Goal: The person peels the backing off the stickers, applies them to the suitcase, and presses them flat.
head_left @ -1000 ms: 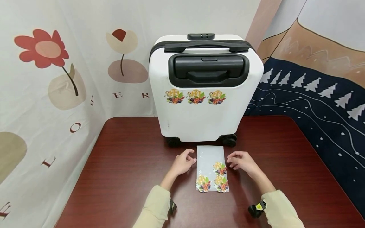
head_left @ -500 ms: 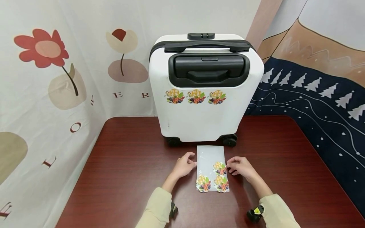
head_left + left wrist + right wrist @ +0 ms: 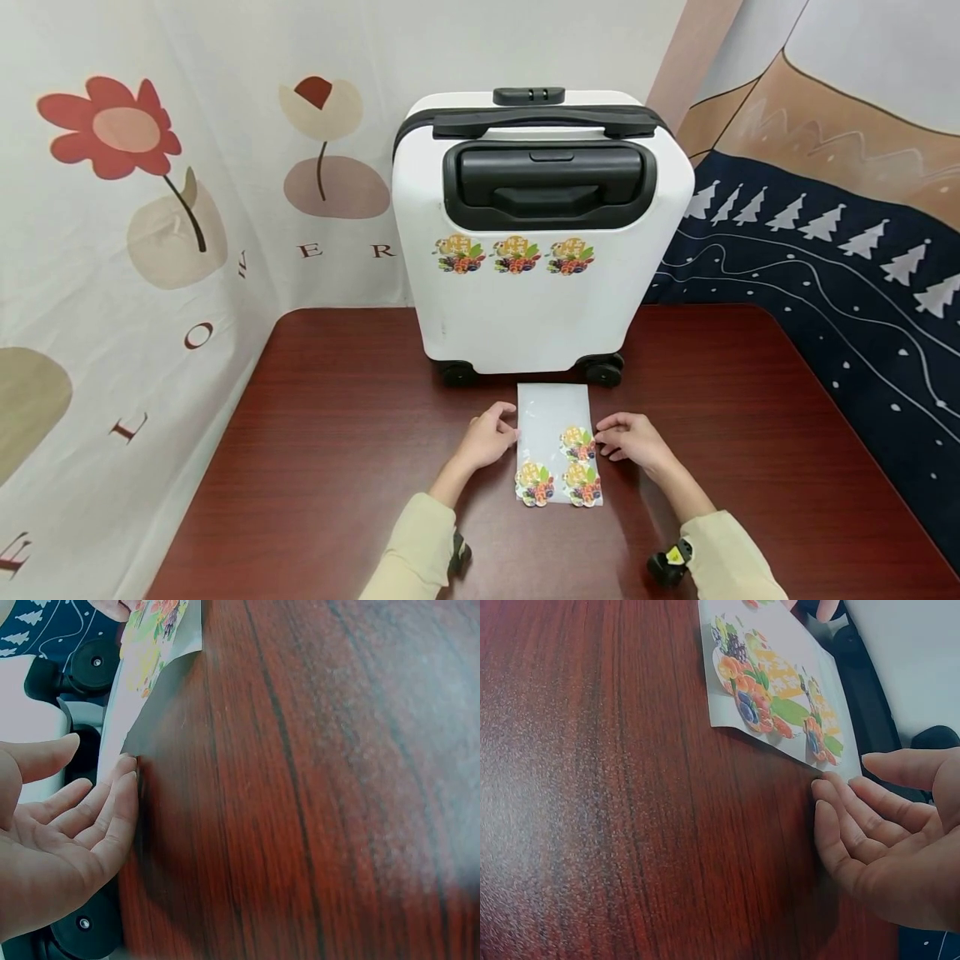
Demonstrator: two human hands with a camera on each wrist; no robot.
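A pale sticker sheet (image 3: 551, 408) lies on the dark red wooden table, with three fruit-print stickers on its lower part: one sticker (image 3: 535, 483) at the lower left, the others on the right side. My left hand (image 3: 486, 440) rests at the sheet's left edge, fingers loosely bent and thumb apart in the left wrist view. At the right edge is my right hand (image 3: 636, 442), its fingertips beside the sheet and relaxed in the right wrist view. Neither hand grips anything. Behind the sheet a white suitcase (image 3: 525, 321) stands upright, bearing a row of three matching stickers (image 3: 515, 254).
Black wheels (image 3: 457, 373) of the suitcase stand on the table (image 3: 337, 467), close to the sheet's far edge. A flower-print cloth (image 3: 210, 150) hangs at the left and back. On the right is a dark cloth (image 3: 825, 283) with white trees.
My right hand has come a little toward me along the sheet's edge. The left hand has shifted slightly nearer to the sheet. Sheet and suitcase stay where they were.
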